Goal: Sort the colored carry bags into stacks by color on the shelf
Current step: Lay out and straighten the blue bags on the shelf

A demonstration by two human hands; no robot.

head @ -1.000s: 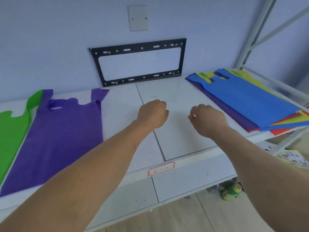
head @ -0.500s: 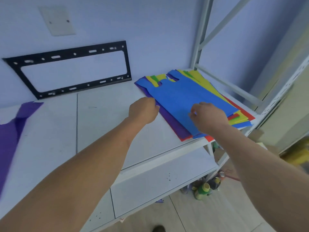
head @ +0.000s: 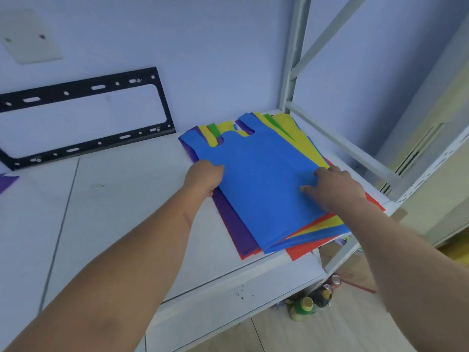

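Lying on the white shelf [head: 127, 199], mixed bags [head: 266, 186] meet a blue wall [head: 215, 59].

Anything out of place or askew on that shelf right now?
The mixed pile is fanned out unevenly, with the red bag poking past the shelf front edge. Bottles sit cluttered on the floor below. No spill or damage shows.
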